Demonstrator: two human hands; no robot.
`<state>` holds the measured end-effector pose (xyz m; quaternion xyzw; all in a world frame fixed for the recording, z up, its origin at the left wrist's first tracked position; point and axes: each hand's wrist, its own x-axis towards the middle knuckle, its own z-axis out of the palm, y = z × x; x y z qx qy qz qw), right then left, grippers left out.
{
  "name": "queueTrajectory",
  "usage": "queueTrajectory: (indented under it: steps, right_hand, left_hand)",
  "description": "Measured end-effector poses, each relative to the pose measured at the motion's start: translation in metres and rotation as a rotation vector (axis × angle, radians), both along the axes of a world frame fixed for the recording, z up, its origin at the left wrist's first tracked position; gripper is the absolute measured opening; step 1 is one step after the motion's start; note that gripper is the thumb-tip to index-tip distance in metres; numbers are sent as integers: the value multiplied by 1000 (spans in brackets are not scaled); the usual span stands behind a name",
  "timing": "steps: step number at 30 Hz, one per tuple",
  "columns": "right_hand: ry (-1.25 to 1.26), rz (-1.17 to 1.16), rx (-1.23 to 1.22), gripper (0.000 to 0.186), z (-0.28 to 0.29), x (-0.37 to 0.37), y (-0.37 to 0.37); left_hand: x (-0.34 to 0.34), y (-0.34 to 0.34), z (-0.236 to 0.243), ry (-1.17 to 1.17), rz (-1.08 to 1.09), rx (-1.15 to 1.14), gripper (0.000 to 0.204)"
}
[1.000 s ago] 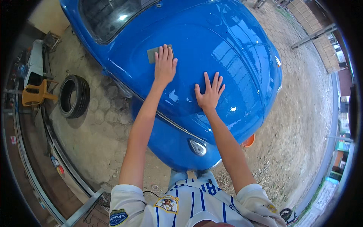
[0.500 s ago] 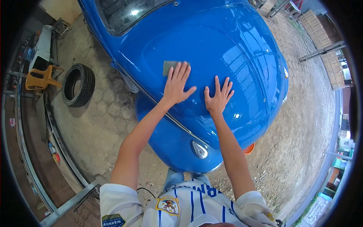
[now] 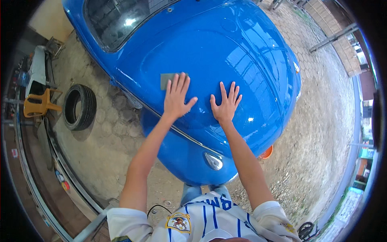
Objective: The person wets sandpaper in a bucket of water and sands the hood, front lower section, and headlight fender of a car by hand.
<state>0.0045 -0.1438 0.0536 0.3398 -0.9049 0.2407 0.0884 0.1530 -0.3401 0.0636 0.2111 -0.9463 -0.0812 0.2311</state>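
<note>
A grey-green rectangular sheet that looks like sandpaper (image 3: 165,80) lies on the curved front lid of a blue car (image 3: 193,52). My left hand (image 3: 176,99) rests on its right part, fingers stretched out flat and thumb spread toward the right. Part of the sheet is hidden under those fingers. To the right, my right hand (image 3: 225,105) lies palm down on the same blue panel, fingers spread and nothing in them. Small wet-looking spots show on the paint between and below the hands.
Nearest me is the car's rounded fender with a clear-lensed lamp (image 3: 213,161). A loose tyre (image 3: 80,107) stands on the paved floor at left, by an orange plastic chair (image 3: 38,104). An orange bucket (image 3: 267,152) sits on the ground beyond my right forearm.
The view has shifted, so the car's window and the tyre sit lower and further left. Both hands stay flat on the panel, the sheet still under my left fingers.
</note>
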Motion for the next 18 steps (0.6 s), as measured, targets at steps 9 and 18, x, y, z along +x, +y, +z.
queueTrajectory:
  steps: [9, 18]
  right_hand:
    - [19, 240, -94, 67, 14, -79, 42]
    - [-192, -323, 91, 77, -22, -171, 105]
  left_hand:
    - [-6, 17, -3, -37, 162, 87, 94]
    - [-137, -84, 5, 10, 250, 47, 93]
